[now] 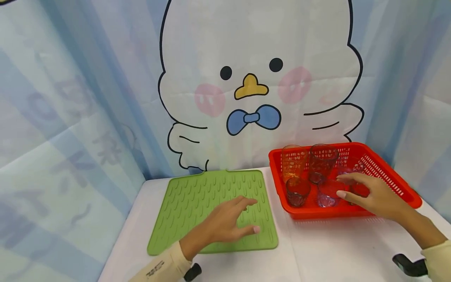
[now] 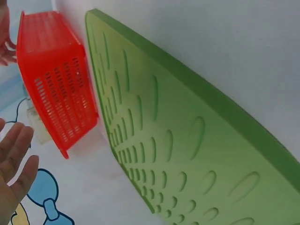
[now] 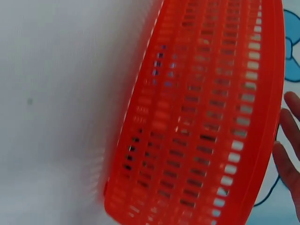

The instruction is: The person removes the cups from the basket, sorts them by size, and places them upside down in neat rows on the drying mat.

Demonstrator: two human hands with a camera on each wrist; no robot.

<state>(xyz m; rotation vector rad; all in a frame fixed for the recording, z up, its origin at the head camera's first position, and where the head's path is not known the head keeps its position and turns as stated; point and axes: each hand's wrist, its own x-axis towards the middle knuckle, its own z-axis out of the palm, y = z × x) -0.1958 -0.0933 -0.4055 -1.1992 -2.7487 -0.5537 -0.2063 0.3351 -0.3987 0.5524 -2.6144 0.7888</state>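
Observation:
My left hand (image 1: 230,221) hovers over the green drying mat (image 1: 215,207), fingers stretched out and thumb apart, with nothing in it. The left wrist view shows the same hand (image 2: 14,164) in part, at the left edge. My right hand (image 1: 373,196) reaches over the front right of the red basket (image 1: 299,215), thumb and fingers spread. Its fingertips overlap the purple-tinted short glass (image 1: 327,199) in the head view. A dark short glass (image 1: 297,194) stands left of that one. Behind them are an orange tall glass (image 1: 293,162) and a dark tall glass (image 1: 322,162).
More glassware, including a purplish glass (image 1: 350,166), sits in the basket, partly behind my right hand. Basket and mat lie side by side on the white table (image 1: 253,266). A curtain (image 1: 218,145) with a cartoon bird hangs along the back.

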